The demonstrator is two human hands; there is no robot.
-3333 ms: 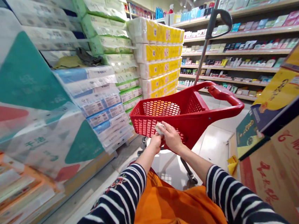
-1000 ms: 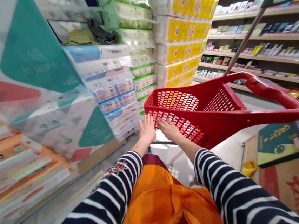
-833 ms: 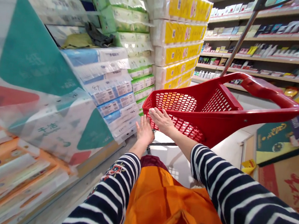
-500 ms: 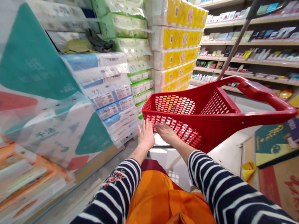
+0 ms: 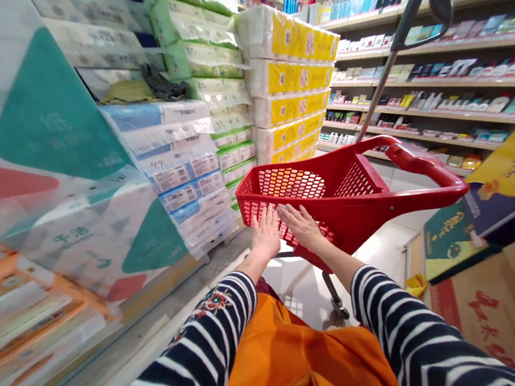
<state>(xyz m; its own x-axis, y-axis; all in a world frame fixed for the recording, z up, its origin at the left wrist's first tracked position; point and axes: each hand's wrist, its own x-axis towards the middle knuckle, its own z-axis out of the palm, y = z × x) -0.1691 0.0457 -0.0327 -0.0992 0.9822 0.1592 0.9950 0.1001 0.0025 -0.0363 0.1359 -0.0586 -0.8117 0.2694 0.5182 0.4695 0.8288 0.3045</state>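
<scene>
A red plastic shopping cart (image 5: 364, 218) with mesh sides stands right in front of me, its handle off to the right. My left hand (image 5: 266, 233) is held up before the basket's near side, fingers stretched out and holding nothing. Just to its right, my right hand (image 5: 302, 226) lies flat with its fingers spread over the same mesh side. Whether either palm presses on the plastic I cannot tell. Both arms wear navy-and-white striped sleeves, above an orange apron (image 5: 295, 366).
Stacked tissue packs (image 5: 187, 168) line the left, with yellow-and-white paper packs (image 5: 289, 93) behind the cart. Cosmetics shelves (image 5: 430, 100) fill the back. Cartons (image 5: 480, 293) stand at right. A pole with a dark grip (image 5: 400, 37) rises behind the cart.
The cart has turned slightly, its handle shifting left in view and a wheel now showing below. Both hands have moved a little right along the basket's side.
</scene>
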